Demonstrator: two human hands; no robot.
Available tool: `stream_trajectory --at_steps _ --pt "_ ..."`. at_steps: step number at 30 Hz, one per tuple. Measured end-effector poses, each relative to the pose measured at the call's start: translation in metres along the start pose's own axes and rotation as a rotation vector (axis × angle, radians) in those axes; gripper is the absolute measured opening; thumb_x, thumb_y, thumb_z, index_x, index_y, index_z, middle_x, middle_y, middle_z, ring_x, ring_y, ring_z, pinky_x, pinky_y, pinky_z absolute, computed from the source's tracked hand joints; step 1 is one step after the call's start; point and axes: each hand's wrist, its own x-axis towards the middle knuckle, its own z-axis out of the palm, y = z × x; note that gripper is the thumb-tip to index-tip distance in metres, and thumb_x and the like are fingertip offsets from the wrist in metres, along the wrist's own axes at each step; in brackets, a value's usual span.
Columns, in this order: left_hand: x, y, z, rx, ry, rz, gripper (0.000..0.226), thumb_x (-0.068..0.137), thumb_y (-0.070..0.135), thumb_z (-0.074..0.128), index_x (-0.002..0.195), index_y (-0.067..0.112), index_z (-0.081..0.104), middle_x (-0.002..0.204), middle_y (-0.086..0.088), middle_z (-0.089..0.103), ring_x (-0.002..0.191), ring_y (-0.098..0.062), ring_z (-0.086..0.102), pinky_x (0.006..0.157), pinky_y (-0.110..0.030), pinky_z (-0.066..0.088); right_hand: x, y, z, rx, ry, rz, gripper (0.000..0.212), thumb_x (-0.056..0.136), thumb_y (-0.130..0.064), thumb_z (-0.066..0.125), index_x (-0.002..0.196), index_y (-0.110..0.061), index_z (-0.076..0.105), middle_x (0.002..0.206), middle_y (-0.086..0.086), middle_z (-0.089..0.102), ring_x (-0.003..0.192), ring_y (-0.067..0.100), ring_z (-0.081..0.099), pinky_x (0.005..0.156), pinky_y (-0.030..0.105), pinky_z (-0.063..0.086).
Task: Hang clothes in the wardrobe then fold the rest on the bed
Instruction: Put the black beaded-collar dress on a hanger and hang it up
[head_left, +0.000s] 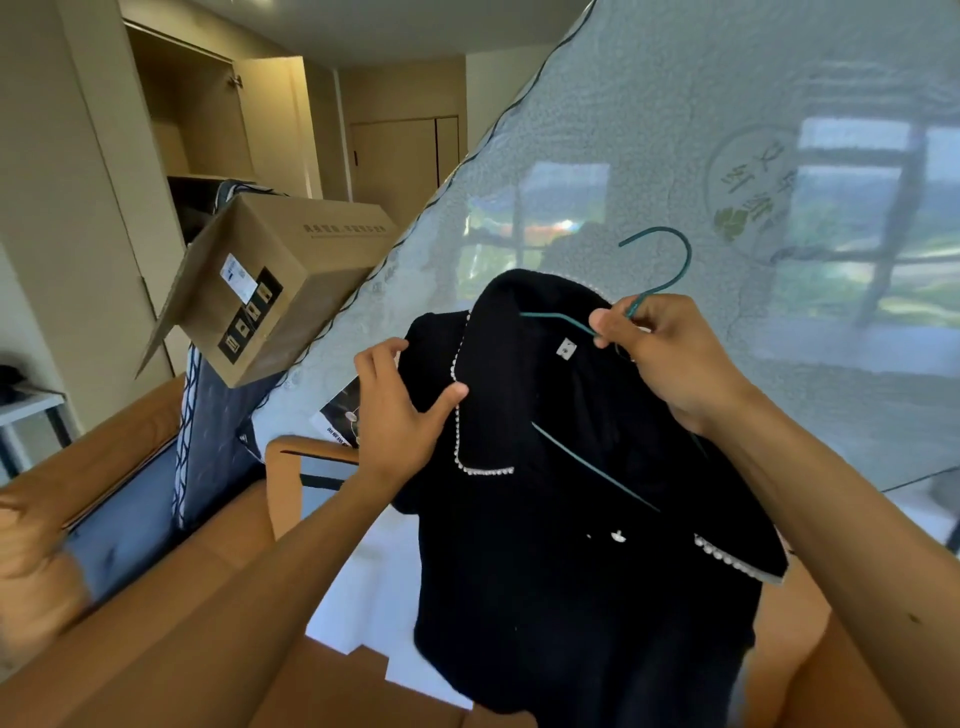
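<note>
i see an open beige wardrobe (197, 119) upper left, a cardboard box (291, 244) left of centre, and a plastic-wrapped mattress (675, 104) reflecting windows across the right.

cardboard box (270, 280): flap open | far door (395, 166): closed | table (31, 408): left edge

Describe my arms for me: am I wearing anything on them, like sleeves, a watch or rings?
Nothing worn shows. The left forearm and right forearm are bare to the frame's edge, with no sleeve in view. Neither wrist carries a watch or band, and the fingers show no rings or gloves. The right forearm has one small dark spot near the frame's edge.
</note>
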Motion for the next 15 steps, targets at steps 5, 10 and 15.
stream_trajectory --at_steps 5,10,15 --pt "0.011 0.015 -0.005 -0.275 -0.067 0.016 0.022 0.098 0.023 0.065 0.115 0.011 0.058 0.099 0.001 0.069 0.091 -0.006 0.067 0.079 -0.021 0.052 -0.004 -0.005 -0.008 -0.016 0.022 -0.027 0.034 0.097 -0.030 0.063 0.069 -0.011 0.066 0.065 -0.002 0.059 0.064 0.009 0.054 0.069 0.012 0.044" --pt "0.041 0.031 -0.037 -0.162 0.021 0.222 0.019 0.105 0.020 0.053 0.103 0.006 0.067 0.093 0.003 0.070 0.086 0.007 0.063 0.078 -0.011 0.046 -0.012 -0.007 -0.030 -0.076 -0.105 -0.003 0.034 0.098 -0.029 0.062 0.069 -0.013 0.066 0.059 -0.020 0.061 0.067 -0.005 0.059 0.077 0.022 0.041" --pt "0.089 0.042 -0.066 0.144 -0.042 0.138 0.032 0.106 0.027 0.047 0.111 0.001 0.066 0.104 -0.012 0.069 0.102 -0.028 0.064 0.087 -0.037 0.046 -0.025 -0.009 -0.036 -0.218 -0.203 -0.070 0.033 0.096 -0.034 0.063 0.072 -0.012 0.067 0.076 0.014 0.068 0.076 0.028 0.066 0.077 0.027 0.043"
